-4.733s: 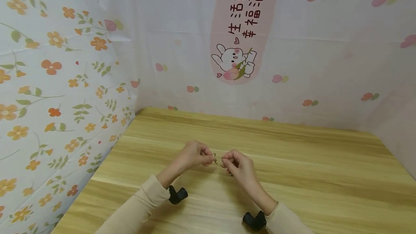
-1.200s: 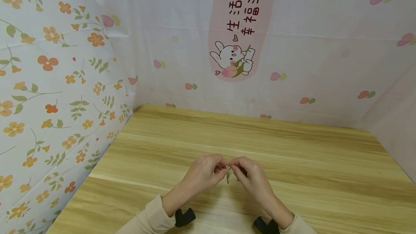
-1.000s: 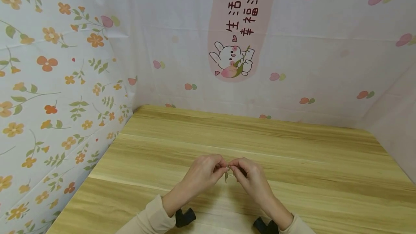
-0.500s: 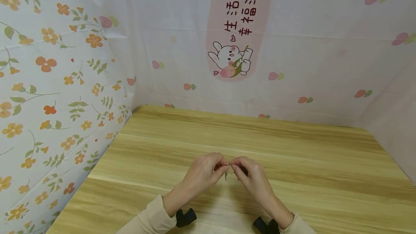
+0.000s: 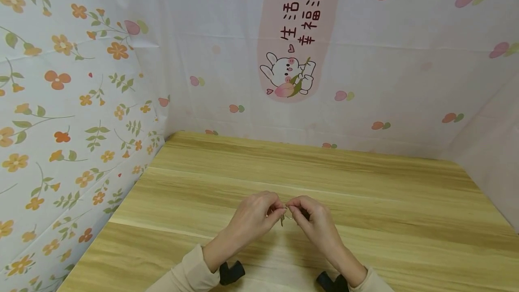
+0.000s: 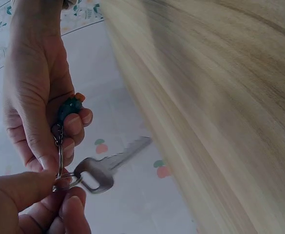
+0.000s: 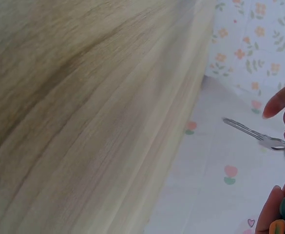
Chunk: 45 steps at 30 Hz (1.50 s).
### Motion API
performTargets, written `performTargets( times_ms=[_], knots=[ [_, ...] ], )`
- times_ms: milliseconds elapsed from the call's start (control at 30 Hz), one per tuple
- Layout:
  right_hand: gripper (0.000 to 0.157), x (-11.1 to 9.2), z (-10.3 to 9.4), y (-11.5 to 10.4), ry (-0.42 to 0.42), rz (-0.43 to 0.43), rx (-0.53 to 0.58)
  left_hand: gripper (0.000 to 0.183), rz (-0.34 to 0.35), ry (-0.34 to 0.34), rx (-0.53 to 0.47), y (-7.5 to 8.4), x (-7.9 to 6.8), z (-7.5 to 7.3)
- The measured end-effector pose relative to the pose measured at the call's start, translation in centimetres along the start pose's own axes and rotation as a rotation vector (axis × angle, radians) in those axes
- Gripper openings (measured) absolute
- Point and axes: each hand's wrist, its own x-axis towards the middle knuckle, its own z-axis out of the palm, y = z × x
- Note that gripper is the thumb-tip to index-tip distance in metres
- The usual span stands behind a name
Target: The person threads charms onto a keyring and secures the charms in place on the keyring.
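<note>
In the head view my left hand and right hand meet fingertip to fingertip above the table. Between them hangs a silver key with a toothed blade, its loop threaded on a metal ring. The thumb and fingers of my left hand pinch this ring close to the key. My right hand pinches at the ring too, and its curled fingers hold a dark teal and orange charm. A short chain runs from the charm towards the ring. Fingertips partly hide the joining point.
A wood-grain table lies under the hands. A patterned cloth stands behind it, and a flowered cloth borders the left. Black wrist devices sit below both wrists.
About five seconds ago the hands were apart, with metal pieces between them; now their fingertips meet. Over the last second the hands stay put while the hanging key shifts slightly.
</note>
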Motion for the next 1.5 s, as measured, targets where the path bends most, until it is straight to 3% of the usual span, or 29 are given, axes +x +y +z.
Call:
performTargets(
  times_ms=[233, 800, 1033, 1300, 1500],
  knots=[
    [0.018, -0.18, 0.32, 0.07, 0.007, -0.058, 0.004, 0.011, -0.009, -0.031, -0.008, 0.0, -0.04, 0.0],
    [0.016, -0.06, -0.03, -0.31, 0.022, 0.02, 0.028, 0.009, 0.01, -0.008, -0.044, -0.25, -0.28, 0.08],
    [0.018, -0.17, 0.07, -0.28, 0.03, -0.045, 0.051, 0.009, 0.01, -0.035, -0.018, -0.06, -0.24, 0.05],
    [0.017, -0.22, 0.07, -0.39, 0.035, -0.014, 0.044, 0.01, 0.01, -0.005, -0.001, -0.01, -0.33, -0.02],
    [0.022, -0.29, 0.26, -0.21, 0.039, -0.079, 0.064, 0.011, 0.027, 0.004, -0.01, -0.04, -0.44, 0.06]
  ],
)
